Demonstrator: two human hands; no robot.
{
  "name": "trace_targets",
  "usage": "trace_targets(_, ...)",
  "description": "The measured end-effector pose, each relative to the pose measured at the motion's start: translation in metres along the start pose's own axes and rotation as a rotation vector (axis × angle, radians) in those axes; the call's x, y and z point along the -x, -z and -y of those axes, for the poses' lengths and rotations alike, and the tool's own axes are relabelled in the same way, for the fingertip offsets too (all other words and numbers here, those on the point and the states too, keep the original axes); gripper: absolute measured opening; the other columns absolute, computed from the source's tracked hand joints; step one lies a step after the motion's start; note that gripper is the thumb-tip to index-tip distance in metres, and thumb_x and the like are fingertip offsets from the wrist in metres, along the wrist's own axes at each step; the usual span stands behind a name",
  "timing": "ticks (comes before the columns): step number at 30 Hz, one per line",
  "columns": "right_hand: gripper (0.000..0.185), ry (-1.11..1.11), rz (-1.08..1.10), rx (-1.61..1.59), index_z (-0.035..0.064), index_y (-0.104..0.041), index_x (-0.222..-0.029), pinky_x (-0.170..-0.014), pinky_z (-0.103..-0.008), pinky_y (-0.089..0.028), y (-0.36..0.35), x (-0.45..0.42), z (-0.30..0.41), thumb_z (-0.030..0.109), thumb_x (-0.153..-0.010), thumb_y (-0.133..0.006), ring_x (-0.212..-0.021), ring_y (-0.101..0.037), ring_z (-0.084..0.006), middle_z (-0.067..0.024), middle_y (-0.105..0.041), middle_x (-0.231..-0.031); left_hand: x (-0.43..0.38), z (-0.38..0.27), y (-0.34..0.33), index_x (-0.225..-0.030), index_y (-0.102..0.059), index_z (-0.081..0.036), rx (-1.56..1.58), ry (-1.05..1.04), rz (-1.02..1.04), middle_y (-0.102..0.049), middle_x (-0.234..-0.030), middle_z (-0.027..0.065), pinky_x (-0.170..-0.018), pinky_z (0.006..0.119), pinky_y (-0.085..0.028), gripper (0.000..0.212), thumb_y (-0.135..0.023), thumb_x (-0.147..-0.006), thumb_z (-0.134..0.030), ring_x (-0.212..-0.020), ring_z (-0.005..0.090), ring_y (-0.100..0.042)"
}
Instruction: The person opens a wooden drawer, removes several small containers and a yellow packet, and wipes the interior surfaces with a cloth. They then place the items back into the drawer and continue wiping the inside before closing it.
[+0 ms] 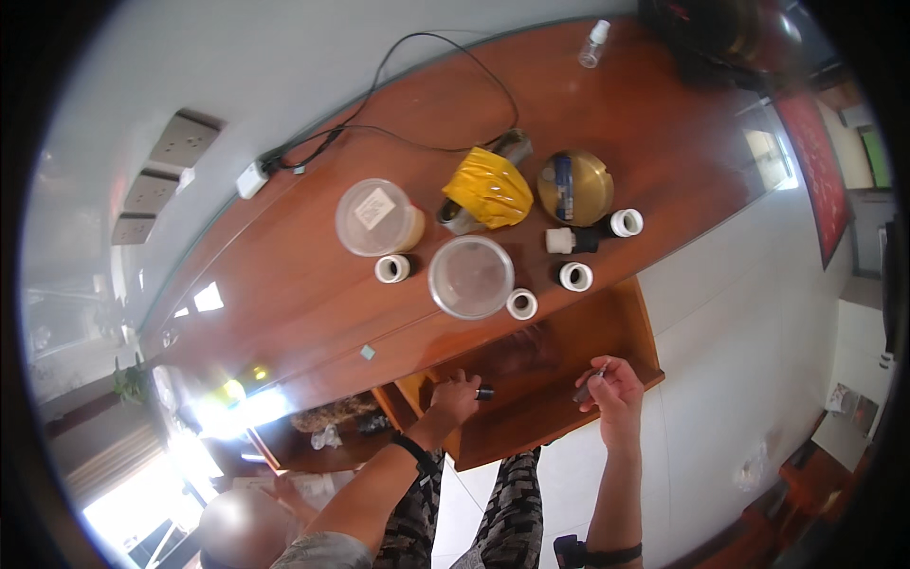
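Note:
My left hand (456, 395), with a black band on the wrist, is closed around a small dark cylindrical object (485, 392) over the open wooden drawer (569, 419). Over the drawer's right side, my right hand (613, 390) pinches a small dark, slim object (587, 387) with a thin tip. On the desktop beyond them stand several white threaded plastic fittings (522, 304), one of them lying joined to a black piece (585, 240). A round clear-lidded container (471, 277) stands between the fittings.
Another lidded tub (375, 217), a yellow plastic wrapping (489, 188) around a metallic object, a brass-coloured round tin (591, 186), black cables (377, 78) and a spray bottle (594, 44) are on the wooden desk (284, 284). Another person (245, 526) is at lower left, beside a second open drawer.

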State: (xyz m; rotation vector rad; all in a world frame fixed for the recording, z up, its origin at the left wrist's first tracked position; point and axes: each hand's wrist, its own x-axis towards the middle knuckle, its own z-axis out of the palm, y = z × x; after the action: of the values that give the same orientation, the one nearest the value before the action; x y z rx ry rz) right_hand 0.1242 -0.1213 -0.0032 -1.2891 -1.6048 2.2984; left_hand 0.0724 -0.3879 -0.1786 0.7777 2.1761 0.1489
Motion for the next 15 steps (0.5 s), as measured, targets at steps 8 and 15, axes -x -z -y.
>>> trace_targets(8, 0.018, -0.050, 0.054, -0.038, 0.0036, -0.060, -0.107, -0.047, -0.0171, -0.040, -0.010, 0.026, 0.021, 0.012, -0.091, -0.061, -0.059, -0.056, -0.0061, -0.0043, -0.063, -0.076, 0.108, -0.028, 0.149, -0.115, -0.057, -0.006, 0.500, 0.024, -0.431, -0.059, -0.102, 0.0189, -0.075, 0.045, -0.053, 0.052, -0.075, -0.074, -0.033, -0.095, 0.0378, -0.063)
trace_targets(15, 0.018, -0.057, 0.070, 0.036, 0.0032, -0.060, -0.109, -0.052, -0.0182, -0.046, -0.042, 0.024, 0.022, 0.010, -0.092, -0.057, -0.065, -0.059, -0.0076, -0.0055, -0.065, -0.082, 0.078, 0.002, 0.223, -0.111, -0.059, -0.011, 0.341, 0.225, -0.805, -0.058, -0.098, 0.0161, -0.066, 0.046, -0.053, 0.044, -0.074, -0.073, -0.028, -0.082, 0.0384, -0.062)
